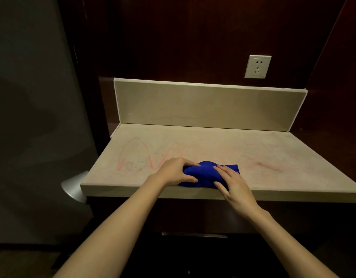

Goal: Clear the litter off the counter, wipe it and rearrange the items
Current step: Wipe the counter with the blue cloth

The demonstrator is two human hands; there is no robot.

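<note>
Beige stone counter (223,149), red-smeared; dark walls.

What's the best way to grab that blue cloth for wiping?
From above, on its bunched middle hump. The cloth lies folded at the counter front edge, and the left hand and right hand sit on its two ends.

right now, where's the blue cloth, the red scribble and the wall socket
blue cloth (205,173): head view, bunched middle showing between the two hands.
red scribble (136,152): head view, looped lines on the counter's left part.
wall socket (258,66): head view, centre of the white faceplate.
</note>
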